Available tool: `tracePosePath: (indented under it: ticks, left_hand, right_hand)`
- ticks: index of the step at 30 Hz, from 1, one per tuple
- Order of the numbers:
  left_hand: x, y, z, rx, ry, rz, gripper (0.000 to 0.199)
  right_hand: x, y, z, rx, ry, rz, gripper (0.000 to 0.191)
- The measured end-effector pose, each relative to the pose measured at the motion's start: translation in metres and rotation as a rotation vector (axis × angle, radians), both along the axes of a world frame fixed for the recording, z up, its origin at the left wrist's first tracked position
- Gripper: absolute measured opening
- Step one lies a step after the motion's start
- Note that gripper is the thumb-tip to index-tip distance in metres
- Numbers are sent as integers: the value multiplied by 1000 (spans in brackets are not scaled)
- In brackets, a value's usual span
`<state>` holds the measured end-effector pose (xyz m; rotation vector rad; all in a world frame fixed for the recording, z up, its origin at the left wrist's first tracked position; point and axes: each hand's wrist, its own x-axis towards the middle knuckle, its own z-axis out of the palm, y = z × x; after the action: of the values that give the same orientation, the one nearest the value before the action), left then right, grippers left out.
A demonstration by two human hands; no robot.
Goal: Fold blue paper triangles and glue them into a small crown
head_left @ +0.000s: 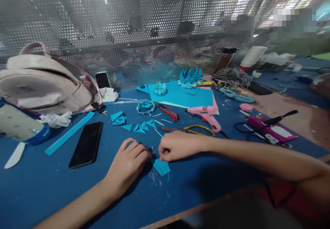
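A small folded piece of blue paper lies on the blue table close to me, between my hands. From above, my right hand pinches its upper edge with curled fingers. My left hand rests at the left, with bent fingers closed at the paper's upper left corner; its thumb is hidden. Just beyond my hands are several blue folded paper triangles and a small stack of blue folded pieces. Behind my right hand lie scissors with yellow handles.
A pink glue gun, a red box cutter and a blue paper ring lie farther back. Blue paper crowns stand on blue sheets. Left are a phone, a paper strip and a backpack; right, a magenta device.
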<state>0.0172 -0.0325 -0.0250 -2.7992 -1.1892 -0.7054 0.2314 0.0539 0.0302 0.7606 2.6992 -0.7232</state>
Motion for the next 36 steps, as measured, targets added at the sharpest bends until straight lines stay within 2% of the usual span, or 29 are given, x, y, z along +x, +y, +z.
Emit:
tracePosePath:
  ticks: [5,8,12,18,26,30,33,36]
  left_hand:
    - [0,-37,-3,91,-19,-77,27]
    - [3,-48,-6,132,143,-109,40]
    - [1,-48,-12,163,266,-133,48]
    - [-3,-45,-17,178,238,-102,51]
    - [3,-36,-8,274,235,-103,52]
    - [2,-36,-19,312,198,-76,32]
    - [0,-37,-32,320,171,-52,31]
    - [-3,-37,-38,317,108,-15,32]
  right_hand:
    - [8,-24,-3,18,-19,-80,19]
    - [11,-29,-7,38,-14,-82,17]
    - [15,-30,-13,137,77,4,28]
    - [18,-29,-18,187,184,31,28]
    - [19,-28,-29,251,278,32,10]
    - [16,-28,-30,234,255,14,14]
    - [15,-26,-34,209,249,11,13]
    - [14,-23,-37,225,231,27,14]
